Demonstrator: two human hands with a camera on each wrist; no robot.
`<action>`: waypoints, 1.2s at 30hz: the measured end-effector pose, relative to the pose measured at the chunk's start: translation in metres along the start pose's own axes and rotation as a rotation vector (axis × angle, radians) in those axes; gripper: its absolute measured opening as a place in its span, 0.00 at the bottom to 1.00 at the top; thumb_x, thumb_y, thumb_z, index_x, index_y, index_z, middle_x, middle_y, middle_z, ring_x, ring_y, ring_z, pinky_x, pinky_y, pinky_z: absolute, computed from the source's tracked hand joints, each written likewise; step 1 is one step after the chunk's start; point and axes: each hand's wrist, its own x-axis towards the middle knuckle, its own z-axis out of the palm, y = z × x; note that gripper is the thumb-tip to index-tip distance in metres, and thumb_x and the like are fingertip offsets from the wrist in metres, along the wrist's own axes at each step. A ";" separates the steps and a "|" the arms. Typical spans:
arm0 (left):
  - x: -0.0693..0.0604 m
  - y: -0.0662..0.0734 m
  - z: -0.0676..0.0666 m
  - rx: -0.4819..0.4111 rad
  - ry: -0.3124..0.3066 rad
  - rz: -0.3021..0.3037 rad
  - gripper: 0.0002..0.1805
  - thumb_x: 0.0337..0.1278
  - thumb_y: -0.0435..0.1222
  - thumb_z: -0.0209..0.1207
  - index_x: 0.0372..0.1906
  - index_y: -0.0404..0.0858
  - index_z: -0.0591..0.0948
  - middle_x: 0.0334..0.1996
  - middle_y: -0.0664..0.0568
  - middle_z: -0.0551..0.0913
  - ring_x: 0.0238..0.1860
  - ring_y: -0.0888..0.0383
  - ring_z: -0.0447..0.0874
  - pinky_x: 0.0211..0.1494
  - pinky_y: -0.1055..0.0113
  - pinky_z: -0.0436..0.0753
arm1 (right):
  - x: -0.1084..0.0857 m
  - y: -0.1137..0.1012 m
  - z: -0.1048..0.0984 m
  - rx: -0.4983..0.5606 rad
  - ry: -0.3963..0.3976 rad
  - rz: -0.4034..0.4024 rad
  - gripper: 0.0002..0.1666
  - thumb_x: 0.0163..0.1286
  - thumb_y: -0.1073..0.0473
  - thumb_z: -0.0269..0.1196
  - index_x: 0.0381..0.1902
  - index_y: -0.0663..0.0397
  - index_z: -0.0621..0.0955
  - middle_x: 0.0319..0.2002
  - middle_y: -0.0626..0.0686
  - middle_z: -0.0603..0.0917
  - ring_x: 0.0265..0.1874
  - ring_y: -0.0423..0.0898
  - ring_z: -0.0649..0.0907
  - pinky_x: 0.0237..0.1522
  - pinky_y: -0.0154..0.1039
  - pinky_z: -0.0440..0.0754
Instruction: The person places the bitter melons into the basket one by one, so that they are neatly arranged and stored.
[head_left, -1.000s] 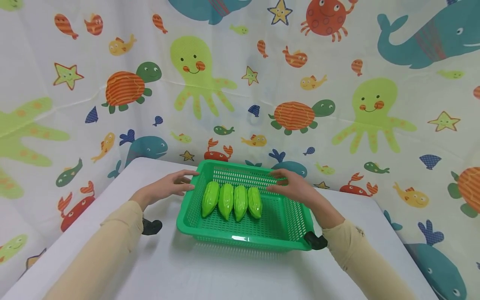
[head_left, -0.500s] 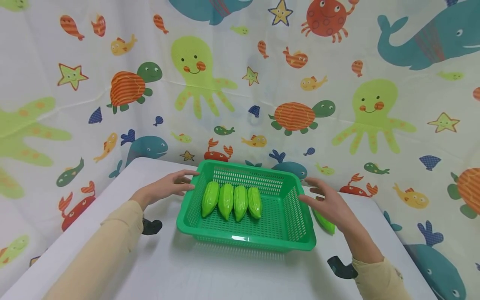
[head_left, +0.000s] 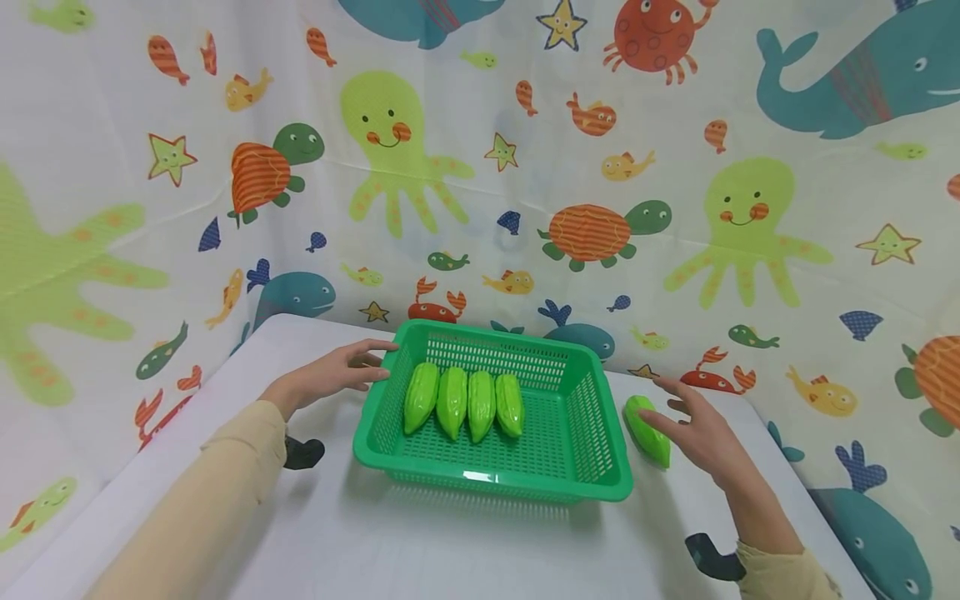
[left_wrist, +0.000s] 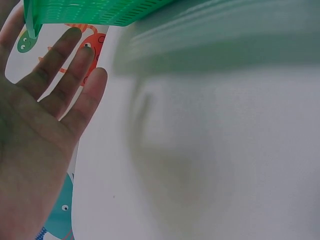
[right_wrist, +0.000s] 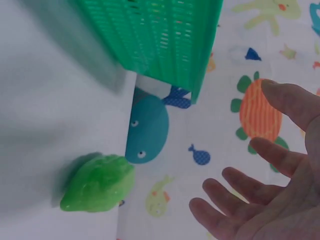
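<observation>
A green plastic basket (head_left: pixel 547 487) stands on the white table. Several glossy, ridged green fruits that look like bitter gourds (head_left: pixel 452 400) lie side by side in its left half. At the basket's left rim is my left hand (head_left: pixel 333 372), fingers extended and palm facing the basket; whether its fingertips touch the rim I cannot tell. My right hand (head_left: pixel 701 433) hovers to the right of the basket, fingers spread and holding nothing. One more bitter gourd (right_wrist: pixel 100 184) lies on the table between the basket and that hand, partly behind the thumb in the head view.
A white curtain (head_left: pixel 465 250) printed with sea animals hangs behind and beside the table (head_left: pixel 450 554). Dark curved pieces (head_left: pixel 303 454) sit at both wrists. The table's right edge runs beyond my right hand.
My right hand has moved from over the basket's right half out to the right, uncovering the loose bitter gourd. The left hand, the basket and the gourds in it have stayed put.
</observation>
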 end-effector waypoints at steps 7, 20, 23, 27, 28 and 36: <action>0.002 -0.001 -0.001 0.003 0.000 -0.006 0.37 0.64 0.55 0.58 0.74 0.53 0.60 0.69 0.39 0.65 0.68 0.40 0.65 0.64 0.44 0.73 | 0.004 0.015 0.000 -0.010 -0.002 0.031 0.50 0.66 0.34 0.61 0.75 0.54 0.58 0.71 0.68 0.59 0.66 0.70 0.63 0.54 0.69 0.74; 0.002 -0.003 -0.001 0.005 -0.001 -0.005 0.37 0.64 0.56 0.58 0.74 0.53 0.61 0.69 0.39 0.65 0.68 0.40 0.64 0.64 0.45 0.73 | 0.006 0.037 -0.004 0.026 -0.051 0.087 0.52 0.68 0.36 0.60 0.76 0.57 0.53 0.71 0.72 0.56 0.67 0.72 0.60 0.57 0.69 0.72; 0.001 -0.003 -0.002 0.004 0.002 -0.005 0.37 0.64 0.56 0.58 0.74 0.52 0.61 0.69 0.39 0.65 0.69 0.40 0.64 0.64 0.45 0.73 | 0.010 0.041 -0.002 0.027 -0.059 0.116 0.54 0.67 0.34 0.59 0.76 0.60 0.53 0.71 0.72 0.57 0.68 0.72 0.60 0.58 0.68 0.71; 0.001 -0.004 -0.002 0.003 0.003 -0.003 0.37 0.64 0.55 0.58 0.74 0.52 0.60 0.69 0.39 0.65 0.69 0.40 0.64 0.64 0.45 0.73 | 0.017 0.046 0.000 0.022 -0.064 0.151 0.53 0.68 0.35 0.59 0.75 0.64 0.53 0.71 0.72 0.58 0.68 0.71 0.60 0.59 0.68 0.70; 0.002 -0.003 -0.002 0.002 0.003 -0.002 0.37 0.64 0.55 0.58 0.74 0.52 0.61 0.69 0.39 0.65 0.69 0.40 0.64 0.64 0.45 0.73 | 0.018 0.047 0.001 0.017 -0.063 0.155 0.53 0.68 0.36 0.59 0.75 0.64 0.53 0.71 0.72 0.58 0.68 0.71 0.60 0.59 0.68 0.70; 0.004 -0.002 -0.002 0.014 0.000 -0.011 0.37 0.63 0.56 0.58 0.74 0.54 0.60 0.69 0.39 0.64 0.68 0.40 0.64 0.64 0.43 0.72 | 0.029 0.058 0.007 0.018 -0.040 0.112 0.49 0.71 0.40 0.59 0.74 0.67 0.55 0.69 0.72 0.61 0.68 0.70 0.62 0.62 0.66 0.68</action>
